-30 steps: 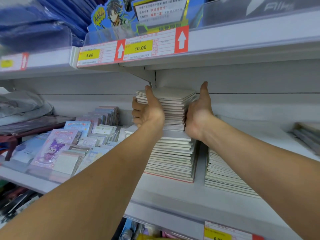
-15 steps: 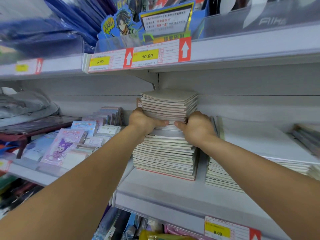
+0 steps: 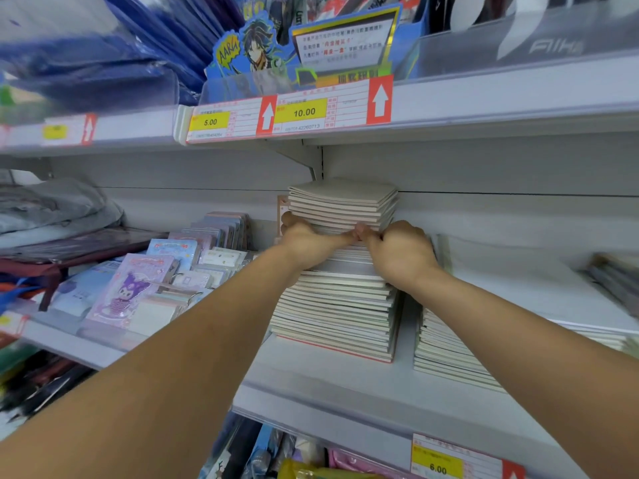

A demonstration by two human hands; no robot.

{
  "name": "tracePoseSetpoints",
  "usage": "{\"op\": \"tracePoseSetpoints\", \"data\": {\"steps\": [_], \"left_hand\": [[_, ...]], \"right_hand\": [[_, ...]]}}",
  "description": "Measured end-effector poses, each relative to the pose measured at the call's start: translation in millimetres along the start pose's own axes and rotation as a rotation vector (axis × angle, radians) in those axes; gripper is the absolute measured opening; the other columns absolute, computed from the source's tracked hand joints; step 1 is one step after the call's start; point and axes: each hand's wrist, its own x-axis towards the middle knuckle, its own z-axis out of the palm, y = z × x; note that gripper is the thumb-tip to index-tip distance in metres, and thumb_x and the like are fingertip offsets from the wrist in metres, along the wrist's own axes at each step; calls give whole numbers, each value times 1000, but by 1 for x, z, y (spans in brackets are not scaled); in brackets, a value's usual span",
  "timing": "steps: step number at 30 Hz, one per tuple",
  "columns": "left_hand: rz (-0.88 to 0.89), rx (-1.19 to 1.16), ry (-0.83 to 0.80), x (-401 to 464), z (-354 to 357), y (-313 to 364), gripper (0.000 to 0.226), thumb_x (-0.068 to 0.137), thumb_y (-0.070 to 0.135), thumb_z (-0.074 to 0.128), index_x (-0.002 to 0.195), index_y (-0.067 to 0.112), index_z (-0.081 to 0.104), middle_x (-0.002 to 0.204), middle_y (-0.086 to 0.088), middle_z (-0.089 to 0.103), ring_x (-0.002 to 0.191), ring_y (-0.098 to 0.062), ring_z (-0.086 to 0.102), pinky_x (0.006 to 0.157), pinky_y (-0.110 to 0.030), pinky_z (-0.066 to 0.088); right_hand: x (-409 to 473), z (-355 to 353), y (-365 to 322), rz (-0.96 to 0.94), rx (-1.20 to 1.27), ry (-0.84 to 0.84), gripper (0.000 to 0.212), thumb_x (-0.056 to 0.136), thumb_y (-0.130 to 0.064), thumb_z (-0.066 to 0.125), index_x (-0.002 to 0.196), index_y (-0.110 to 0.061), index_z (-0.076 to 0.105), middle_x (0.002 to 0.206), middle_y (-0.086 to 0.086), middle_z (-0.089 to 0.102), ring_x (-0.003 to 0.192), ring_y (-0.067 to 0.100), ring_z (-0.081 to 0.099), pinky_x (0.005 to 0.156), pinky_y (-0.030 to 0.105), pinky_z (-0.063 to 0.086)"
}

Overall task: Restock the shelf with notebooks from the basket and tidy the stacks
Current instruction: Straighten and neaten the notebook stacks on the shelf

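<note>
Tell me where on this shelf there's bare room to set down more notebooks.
Bare shelf runs along the front edge, before the tall notebook stack and the lower stack right of it. Only a narrow gap separates those two. Left of the tall stack it is crowded with character notepads. Both the left hand and right hand grip the tall stack.

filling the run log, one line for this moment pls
left hand: grips tall stack | right hand: grips stack front | low stack: untouched

Two notebook stacks (image 3: 337,305) stand on the shelf (image 3: 345,385), the second stack (image 3: 446,354) at three o'clock; four price tags, among them 5.00 (image 3: 210,122), 10.00 (image 3: 304,112), 6.00 (image 3: 437,468); two hands (image 3: 304,243).
</note>
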Motion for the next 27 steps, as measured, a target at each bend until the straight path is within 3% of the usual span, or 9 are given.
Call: {"op": "tracePoseSetpoints", "data": {"steps": [3, 6, 11, 15, 17, 20, 23, 27], "left_hand": [[9, 21, -11, 5, 4, 4, 115, 68, 59, 80, 146, 12, 10, 147, -5, 30, 139, -23, 31, 115, -33, 30], [9, 111, 14, 9, 6, 4, 115, 72, 62, 75, 146, 5, 8, 148, -10, 26, 140, -25, 29, 117, -34, 28], [-56, 192, 92, 18, 13, 0, 123, 64, 71, 72, 143, 1, 8, 148, -15, 25, 138, -29, 30, 116, -40, 29], [-20, 145, 137, 20, 16, -4, 125, 61, 70, 76, 143, 5, 7, 149, -13, 25, 140, -29, 28, 116, -42, 30], [28, 97, 172, 20, 18, -6, 131, 61, 65, 79, 148, 12, -2, 153, -10, 19, 142, -29, 25, 117, -43, 28], [93, 101, 230, 15, 22, -8, 139, 64, 64, 77, 151, 15, -19, 161, -6, 5, 147, -32, 13, 121, -44, 18], [111, 178, 208, 11, 25, -8, 137, 70, 68, 69, 148, 11, -28, 163, -7, -5, 149, -32, 3, 120, -42, 12], [57, 213, 64, 9, 13, -3, 161, 50, 73, 79, 144, 13, -36, 161, -5, -17, 149, -30, -7, 123, -44, 9]], "right_hand": [[4, -2, 0, -29, -144, 0, 40, 104, -38, 44, 77, -8, 47, 84, 12, 58, 79, 30, 55, 62, 27, 35], [6, -5, 1, -107, -340, 7, 15, 102, -21, 49, 91, -12, 46, 102, 14, 60, 86, 29, 53, 69, 27, 35], [4, -5, 7, -160, -391, 43, 23, 104, -28, 46, 88, -12, 42, 99, 14, 58, 95, 33, 57, 69, 30, 32], [6, -8, 9, -119, -139, -9, 47, 101, -47, 46, 70, -13, 45, 78, 7, 58, 79, 26, 58, 60, 30, 36], [6, -10, 5, -118, -52, -58, 47, 96, -55, 49, 82, -11, 56, 79, 3, 60, 76, 21, 57, 55, 26, 36], [7, -6, 4, -121, 13, -129, 38, 95, -35, 61, 123, -9, 57, 114, 7, 65, 105, 25, 60, 79, 25, 46], [0, -6, 4, -40, 304, -214, 25, 93, -13, 63, 118, -12, 58, 117, 8, 65, 112, 26, 61, 100, 39, 49], [-2, -21, 5, 53, 494, -320, 30, 87, 2, 58, 116, -4, 64, 118, 11, 69, 114, 27, 62, 107, 41, 46]]}}
